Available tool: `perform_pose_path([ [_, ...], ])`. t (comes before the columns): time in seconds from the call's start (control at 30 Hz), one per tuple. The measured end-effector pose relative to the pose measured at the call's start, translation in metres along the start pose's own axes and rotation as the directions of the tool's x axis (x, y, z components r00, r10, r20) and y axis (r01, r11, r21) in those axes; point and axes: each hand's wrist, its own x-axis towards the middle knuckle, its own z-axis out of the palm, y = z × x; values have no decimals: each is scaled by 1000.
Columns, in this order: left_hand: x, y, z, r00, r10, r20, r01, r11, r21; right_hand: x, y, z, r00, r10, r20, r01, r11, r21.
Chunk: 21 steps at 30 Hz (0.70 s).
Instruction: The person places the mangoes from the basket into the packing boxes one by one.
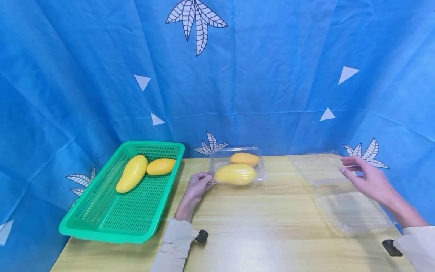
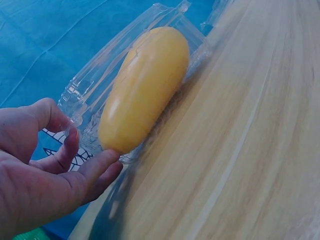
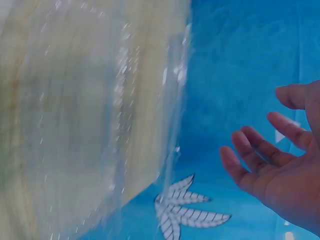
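A clear plastic clamshell box (image 1: 215, 158) stands at the back middle of the table with two yellow mangoes (image 1: 235, 174) inside it. My left hand (image 1: 197, 186) pinches the left edge of this box. Up close in the left wrist view, the curled fingers (image 2: 70, 150) meet the plastic beside one end of the nearer mango (image 2: 145, 90). On the right, my right hand (image 1: 368, 179) is in the air over another clear plastic container (image 1: 353, 211), its fingers relaxed and apart. The right wrist view shows that hand (image 3: 280, 165) holding nothing, with the blurred container (image 3: 70, 120) to its left.
A green plastic basket (image 1: 108, 234) with two more yellow mangoes (image 1: 132, 173) stands at the table's left side. Blue patterned cloth (image 1: 272, 75) hangs behind and beside the wooden table (image 1: 258, 226). The clear container at right has two parts lying open.
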Motion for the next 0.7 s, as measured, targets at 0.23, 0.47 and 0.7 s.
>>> perform_pose_path([
  [0.23,-2,3,1,1000,-5,7,5,1000,11,-2,30,-7,999,-46,-20,43,991,-130],
  [0.47,-4,3,2,1000,-27,-12,27,999,16,-9,61,-13,1000,22,20,-16,961,-275],
  [0.7,-5,4,3,999,-33,10,32,998,55,-21,81,-13,989,129,72,-101,947,-305],
])
